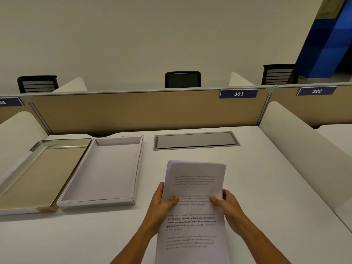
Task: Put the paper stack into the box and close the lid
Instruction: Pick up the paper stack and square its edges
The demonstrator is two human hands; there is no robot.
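A stack of printed white paper (pixel 194 187) is held above the desk at the lower middle of the view, its far end tilted away from me. My left hand (pixel 162 202) grips its left edge with the thumb on the top sheet. My right hand (pixel 226 202) grips the right edge the same way. To the left lies the open white box (pixel 106 201), shallow and empty. Further left, touching the box, lies its lid (pixel 47 206), upside down, showing a tan inner face.
A grey cable hatch (pixel 196 141) is set flush in the white desk (pixel 257 178) behind the paper. A tan partition (pixel 133 111) closes the back, with rounded white dividers (pixel 297 134) on both sides. Black chairs stand beyond the partition.
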